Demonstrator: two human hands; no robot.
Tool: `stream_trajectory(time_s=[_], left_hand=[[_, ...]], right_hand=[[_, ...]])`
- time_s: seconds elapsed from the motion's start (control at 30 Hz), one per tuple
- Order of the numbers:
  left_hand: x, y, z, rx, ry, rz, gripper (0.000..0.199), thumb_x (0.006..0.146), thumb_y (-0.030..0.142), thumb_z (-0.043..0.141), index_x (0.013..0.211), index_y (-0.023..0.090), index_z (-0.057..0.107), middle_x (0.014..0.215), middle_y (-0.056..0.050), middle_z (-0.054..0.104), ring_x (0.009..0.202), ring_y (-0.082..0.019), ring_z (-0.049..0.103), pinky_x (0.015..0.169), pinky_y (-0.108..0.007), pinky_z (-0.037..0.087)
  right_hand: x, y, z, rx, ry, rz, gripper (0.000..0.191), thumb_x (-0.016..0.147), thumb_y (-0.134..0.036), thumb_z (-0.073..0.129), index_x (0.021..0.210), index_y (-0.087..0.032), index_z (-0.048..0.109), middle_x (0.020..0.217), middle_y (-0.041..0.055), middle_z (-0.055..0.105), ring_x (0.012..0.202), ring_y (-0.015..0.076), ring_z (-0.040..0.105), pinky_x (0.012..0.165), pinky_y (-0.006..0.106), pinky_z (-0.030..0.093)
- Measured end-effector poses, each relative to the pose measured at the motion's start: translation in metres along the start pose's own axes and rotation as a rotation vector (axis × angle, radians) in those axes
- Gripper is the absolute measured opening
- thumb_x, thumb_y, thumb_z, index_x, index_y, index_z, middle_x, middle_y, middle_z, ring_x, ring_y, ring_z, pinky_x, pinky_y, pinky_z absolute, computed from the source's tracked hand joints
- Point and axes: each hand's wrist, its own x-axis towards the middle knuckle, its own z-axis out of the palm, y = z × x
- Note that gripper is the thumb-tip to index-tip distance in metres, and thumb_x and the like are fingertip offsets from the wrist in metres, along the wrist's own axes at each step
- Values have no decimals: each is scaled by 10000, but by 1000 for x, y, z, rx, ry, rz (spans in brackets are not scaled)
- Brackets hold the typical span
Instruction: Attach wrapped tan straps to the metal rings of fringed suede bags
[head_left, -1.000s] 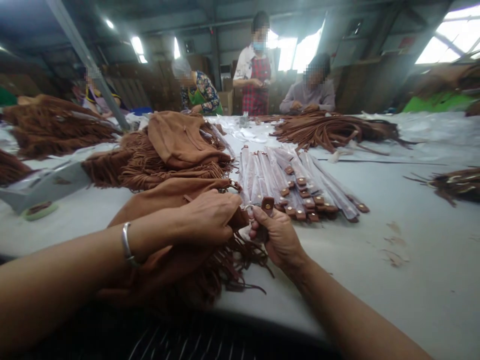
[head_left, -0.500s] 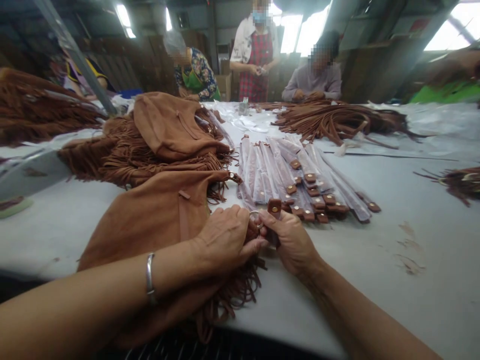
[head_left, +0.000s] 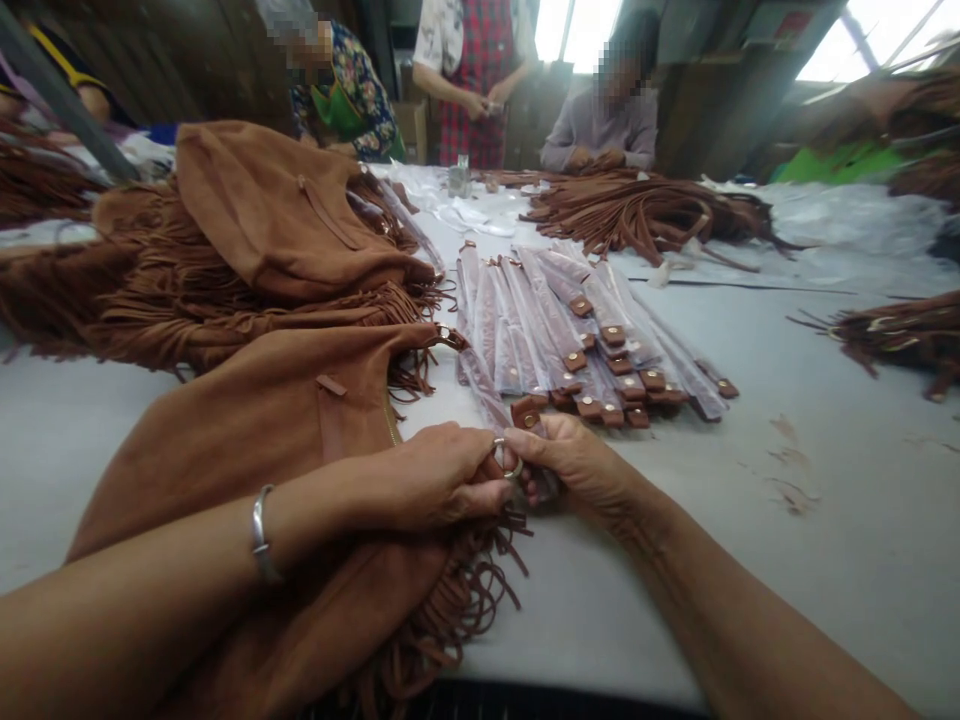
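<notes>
A brown suede-look handbag [head_left: 217, 430] with fringe lies before me, partly under my left forearm. My left hand [head_left: 431, 475] is closed at the bag's right end, its fingers around a metal ring [head_left: 514, 468]. Close against it, my right hand [head_left: 589, 462] is closed on a brown bag strap [head_left: 526, 413] wrapped in clear plastic, whose studded end tab sticks up above the thumb. From the clasp at the bag's upper corner, the wrapped strap runs down to my hands. Fingers hide how the strap meets the ring.
Several plastic-wrapped straps [head_left: 555, 325] lie beyond my hands. More fringed bags [head_left: 262, 215] are piled at the left. Brown strips [head_left: 637, 212] lie farther back, with another bundle [head_left: 900, 335] at the right. Several co-workers [head_left: 480, 90] are across the table [head_left: 847, 560].
The view has shifted, so most things sit further left and higher. My hands stay together at the ring; the strap's tab has tilted and sits lower against my right hand.
</notes>
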Motion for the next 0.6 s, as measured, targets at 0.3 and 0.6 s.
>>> stream_trajectory(time_s=[0.3, 0.6], left_hand=[[-4, 4, 8, 338, 364, -294, 301, 812, 461, 444, 709, 178, 451, 708, -44, 545, 689, -200, 508, 626, -315, 367], [-1, -8, 15, -27, 307, -297, 169, 822, 361, 474, 867, 211, 410, 716, 23, 636, 631, -158, 578, 576, -262, 399]], right_hand=[[11, 14, 28, 151, 311, -163, 329, 726, -437, 691, 711, -136, 560, 521, -49, 473, 403, 45, 429, 381, 131, 382], [6, -7, -8, -251, 79, -58, 408, 863, -559, 444, 833, -159, 520, 470, -54, 439, 334, 65, 357, 312, 149, 270]])
